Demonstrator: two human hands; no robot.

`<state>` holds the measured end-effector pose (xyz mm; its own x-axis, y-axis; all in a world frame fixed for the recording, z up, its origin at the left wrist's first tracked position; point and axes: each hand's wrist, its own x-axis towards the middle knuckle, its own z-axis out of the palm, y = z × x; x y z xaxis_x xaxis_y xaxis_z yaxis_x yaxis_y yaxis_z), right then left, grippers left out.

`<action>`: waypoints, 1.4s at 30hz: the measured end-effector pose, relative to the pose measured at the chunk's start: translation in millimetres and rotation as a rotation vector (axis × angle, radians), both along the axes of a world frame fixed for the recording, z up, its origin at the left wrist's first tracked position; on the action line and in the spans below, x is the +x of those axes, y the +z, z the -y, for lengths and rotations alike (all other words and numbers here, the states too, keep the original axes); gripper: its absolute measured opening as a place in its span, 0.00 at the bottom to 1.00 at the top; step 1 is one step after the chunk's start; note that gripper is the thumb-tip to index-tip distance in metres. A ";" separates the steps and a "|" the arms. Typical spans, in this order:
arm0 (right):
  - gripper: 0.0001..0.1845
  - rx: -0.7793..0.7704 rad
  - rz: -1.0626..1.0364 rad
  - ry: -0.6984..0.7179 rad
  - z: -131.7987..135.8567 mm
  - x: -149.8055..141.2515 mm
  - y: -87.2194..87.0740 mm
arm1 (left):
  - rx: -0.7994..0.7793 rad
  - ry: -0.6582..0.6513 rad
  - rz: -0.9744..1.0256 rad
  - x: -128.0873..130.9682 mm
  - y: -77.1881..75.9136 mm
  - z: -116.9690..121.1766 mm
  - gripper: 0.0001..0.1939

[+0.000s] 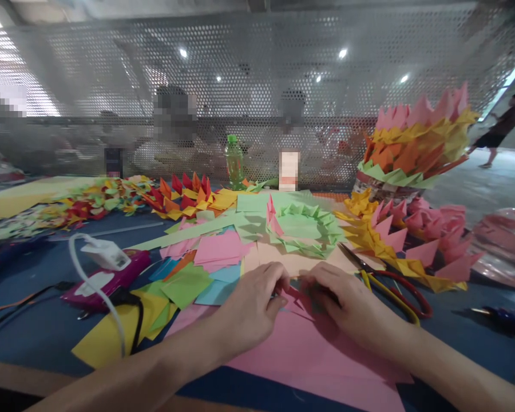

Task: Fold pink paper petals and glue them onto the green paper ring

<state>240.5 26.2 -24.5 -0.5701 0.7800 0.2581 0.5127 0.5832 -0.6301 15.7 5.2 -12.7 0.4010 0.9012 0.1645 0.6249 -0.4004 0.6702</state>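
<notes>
My left hand and my right hand meet low in the middle of the view, fingers curled in and pinching. Between them is a small piece of folded pink paper, partly hidden by my fingers. Under both hands lies a large pink paper sheet. Just beyond, a ring of folded light green paper points rests on green and peach sheets, with a pink folded point standing at its left side.
Scissors with red and yellow handles lie beside my right wrist. At left are a purple power strip with a white charger and loose coloured papers. A tiered paper flower, yellow-pink folded strips and a green-capped bottle stand behind.
</notes>
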 end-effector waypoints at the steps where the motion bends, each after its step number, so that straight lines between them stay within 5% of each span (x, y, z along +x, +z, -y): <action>1: 0.20 0.013 0.000 0.040 0.4 -0.4 0.7 | 0.008 -0.008 -0.002 -0.1 -0.4 -0.2 0.09; 6: 0.30 0.045 0.021 0.163 2.8 0.3 4.4 | 0.042 -0.040 -0.014 -0.8 -2.2 -0.9 0.08; 22: 0.04 0.004 0.110 -0.171 13.2 -12.9 8.4 | 0.058 -0.049 -0.024 -1.5 -1.8 0.6 0.09; 35: 0.05 -0.064 0.116 -0.189 19.4 -19.3 6.8 | 0.068 0.114 0.047 -7.1 -0.3 -4.7 0.05; 42: 0.08 -0.191 0.008 -0.178 18.7 -18.1 10.9 | -0.115 0.069 0.244 -7.6 2.4 -12.0 0.14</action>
<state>222.4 7.5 -13.6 -0.4211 0.9023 0.0924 0.6019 0.3542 -0.7157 8.1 17.2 -10.3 0.2992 0.9432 0.1440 0.4627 -0.2754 0.8426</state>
